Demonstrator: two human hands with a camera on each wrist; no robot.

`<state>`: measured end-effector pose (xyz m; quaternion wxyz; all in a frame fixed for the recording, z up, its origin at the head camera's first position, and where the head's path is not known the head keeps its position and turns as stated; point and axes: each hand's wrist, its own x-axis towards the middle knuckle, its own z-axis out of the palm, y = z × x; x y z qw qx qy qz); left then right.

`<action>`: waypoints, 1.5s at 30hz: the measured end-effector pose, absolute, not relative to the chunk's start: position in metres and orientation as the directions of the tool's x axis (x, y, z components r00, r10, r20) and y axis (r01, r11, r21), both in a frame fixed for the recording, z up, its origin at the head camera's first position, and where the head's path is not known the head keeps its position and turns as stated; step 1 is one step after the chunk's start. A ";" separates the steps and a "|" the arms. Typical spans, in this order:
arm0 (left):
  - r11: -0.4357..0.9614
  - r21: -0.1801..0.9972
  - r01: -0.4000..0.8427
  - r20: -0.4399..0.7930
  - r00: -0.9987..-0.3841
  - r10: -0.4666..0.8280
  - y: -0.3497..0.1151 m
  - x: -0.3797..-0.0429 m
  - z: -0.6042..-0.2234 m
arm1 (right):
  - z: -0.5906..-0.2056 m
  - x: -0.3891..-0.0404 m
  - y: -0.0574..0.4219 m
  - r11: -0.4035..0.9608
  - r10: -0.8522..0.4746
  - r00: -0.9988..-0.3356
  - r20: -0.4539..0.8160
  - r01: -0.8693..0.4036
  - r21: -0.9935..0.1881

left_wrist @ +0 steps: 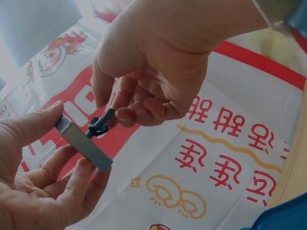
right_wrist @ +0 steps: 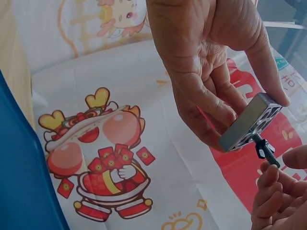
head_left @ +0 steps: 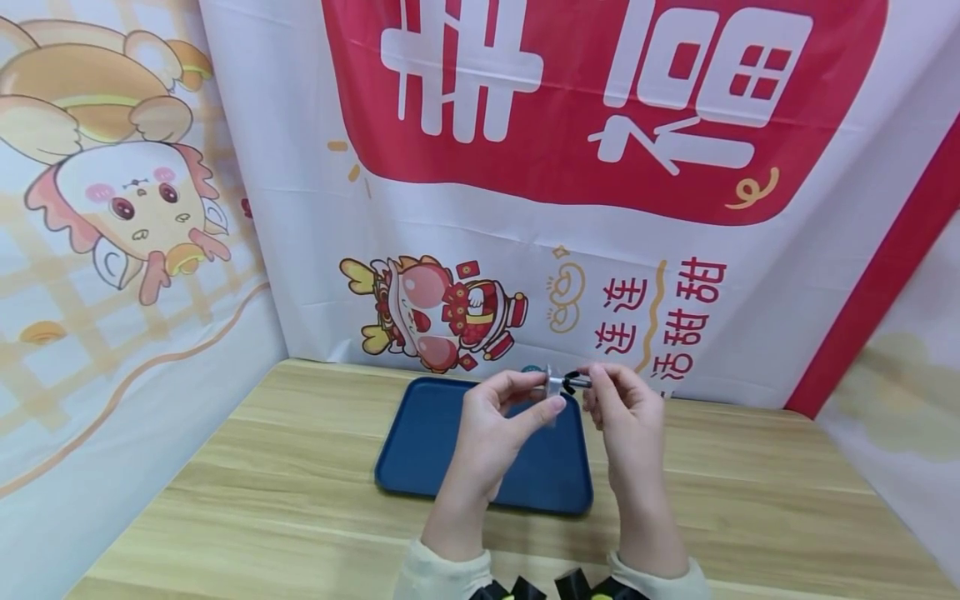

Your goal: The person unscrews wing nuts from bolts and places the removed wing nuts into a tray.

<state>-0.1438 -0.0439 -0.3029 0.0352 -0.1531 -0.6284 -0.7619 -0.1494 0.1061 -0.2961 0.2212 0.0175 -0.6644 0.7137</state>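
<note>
My left hand (head_left: 487, 429) grips a small square metal block (left_wrist: 85, 143) by its edges, thumb on one side and fingers on the other. The right wrist view shows openings in the block's face. From that face sticks out a threaded bolt (right_wrist: 272, 158), with a black wing nut (left_wrist: 99, 126) partway along it. My right hand (head_left: 632, 421) is at the bolt's free end, its thumb and curled fingers on either side of the tip. Both hands are raised above the far part of a blue tray.
The blue rectangular tray (head_left: 420, 450) lies on a light wood-grain table (head_left: 300, 500). A white cloth backdrop (head_left: 300, 208) with red lettering and cartoon figures hangs right behind the table, and another printed cloth (head_left: 150, 333) stands along the left.
</note>
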 end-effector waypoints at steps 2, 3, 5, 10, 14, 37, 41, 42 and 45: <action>-0.203 0.948 0.245 0.275 -0.951 0.138 -0.044 -0.144 -0.303 | -0.296 -0.149 0.106 -0.081 0.260 -0.928 0.266 -0.295 -0.952; -0.202 0.949 0.244 0.274 -0.952 0.137 -0.044 -0.144 -0.303 | -0.295 -0.149 0.106 -0.106 0.244 -0.937 0.248 -0.281 -0.954; -0.198 0.949 0.244 0.274 -0.952 0.137 -0.044 -0.143 -0.302 | -0.294 -0.149 0.106 -0.146 0.217 -0.948 0.231 -0.266 -0.953; -0.193 0.949 0.250 0.278 -0.951 0.137 -0.044 -0.143 -0.302 | -0.292 -0.148 0.107 -0.194 0.183 -0.961 0.207 -0.242 -0.951; -0.195 0.948 0.253 0.281 -0.950 0.136 -0.044 -0.143 -0.302 | -0.291 -0.148 0.107 -0.190 0.180 -0.963 0.201 -0.235 -0.953; -0.201 0.945 0.257 0.288 -0.947 0.141 -0.045 -0.143 -0.303 | -0.296 -0.150 0.111 -0.132 0.150 -0.953 0.262 -0.282 -0.950; -0.211 0.945 0.251 0.284 -0.947 0.146 -0.046 -0.144 -0.303 | -0.298 -0.151 0.114 -0.094 0.103 -0.940 0.327 -0.336 -0.937; -0.213 0.945 0.247 0.281 -0.948 0.147 -0.046 -0.144 -0.303 | -0.299 -0.151 0.114 -0.080 0.092 -0.936 0.340 -0.348 -0.934; -0.217 0.947 0.238 0.272 -0.951 0.145 -0.047 -0.144 -0.303 | -0.301 -0.152 0.116 -0.032 0.062 -0.925 0.375 -0.378 -0.925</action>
